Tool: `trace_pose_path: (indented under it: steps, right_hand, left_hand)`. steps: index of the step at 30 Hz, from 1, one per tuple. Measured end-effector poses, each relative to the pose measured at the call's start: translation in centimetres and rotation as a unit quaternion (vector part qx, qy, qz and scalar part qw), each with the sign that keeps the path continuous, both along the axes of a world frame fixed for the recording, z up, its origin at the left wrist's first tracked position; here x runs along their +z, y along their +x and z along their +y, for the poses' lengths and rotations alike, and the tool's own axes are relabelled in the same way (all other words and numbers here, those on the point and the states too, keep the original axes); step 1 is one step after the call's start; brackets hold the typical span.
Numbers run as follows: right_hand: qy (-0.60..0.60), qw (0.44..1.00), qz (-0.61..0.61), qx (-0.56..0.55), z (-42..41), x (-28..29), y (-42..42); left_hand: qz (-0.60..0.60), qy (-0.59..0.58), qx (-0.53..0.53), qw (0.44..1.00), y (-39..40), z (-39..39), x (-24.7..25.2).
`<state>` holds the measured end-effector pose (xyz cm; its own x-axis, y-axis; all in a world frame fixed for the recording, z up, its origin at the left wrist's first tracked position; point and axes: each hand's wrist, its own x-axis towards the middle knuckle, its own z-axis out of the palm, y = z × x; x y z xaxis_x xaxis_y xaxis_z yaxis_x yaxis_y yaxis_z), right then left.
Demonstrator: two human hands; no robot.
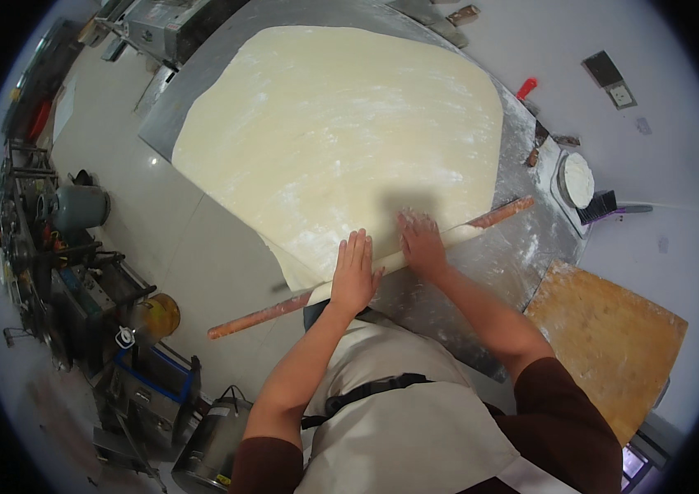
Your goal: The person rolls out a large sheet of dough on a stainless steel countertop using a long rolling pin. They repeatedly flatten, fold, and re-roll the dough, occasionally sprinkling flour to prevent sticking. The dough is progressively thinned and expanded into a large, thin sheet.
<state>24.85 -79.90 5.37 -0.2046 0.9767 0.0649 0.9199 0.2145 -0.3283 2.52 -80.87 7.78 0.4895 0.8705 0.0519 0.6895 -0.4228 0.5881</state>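
A large, flour-dusted sheet of pale dough [343, 117] covers most of a metal worktable [497, 272]. Its near edge is wrapped around a long wooden rolling pin [260, 316], whose bare ends stick out on both sides. My left hand [352, 275] lies flat over the wrapped pin, fingers stretched forward and thumb out. My right hand [423, 244], floury at the fingertips, is over the wrapped part farther right, with its fingers reaching above the dough. Whether its palm touches is unclear. At the near left, a dough flap hangs past the table edge.
On the right are a bowl of white flour [576, 180], a black-bristled brush [599, 207], a red-handled scraper [527, 88] and a wooden board [609, 346]. A grey gas cylinder [80, 207], a yellow one [158, 315] and a steel pot [213, 441] stand on the left.
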Motion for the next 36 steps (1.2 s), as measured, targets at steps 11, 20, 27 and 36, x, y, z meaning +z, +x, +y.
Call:
trace_pose_path:
  steps: [11, 20, 27, 36]
  right_hand:
    - [-0.053, 0.998, 0.005, 0.038, -2.8, 0.3, -0.1]
    - [-0.081, 0.995, 0.005, 0.064, -1.7, 1.1, -0.2]
    - [-0.075, 0.991, 0.031, 0.103, -3.7, 2.0, 0.6]
    - [-0.052, 0.992, 0.043, 0.103, -4.0, 1.4, 0.6]
  left_hand:
    - [-0.6, -0.61, 0.397, 0.333, -15.7, -14.4, -11.2]
    - [-0.616, -0.507, 0.472, 0.376, -15.1, -7.2, -15.6]
    - [-0.526, -0.447, 0.561, 0.457, -18.0, -14.4, -8.5]
    - [-0.68, -0.364, 0.516, 0.373, -20.3, -9.5, -3.6]
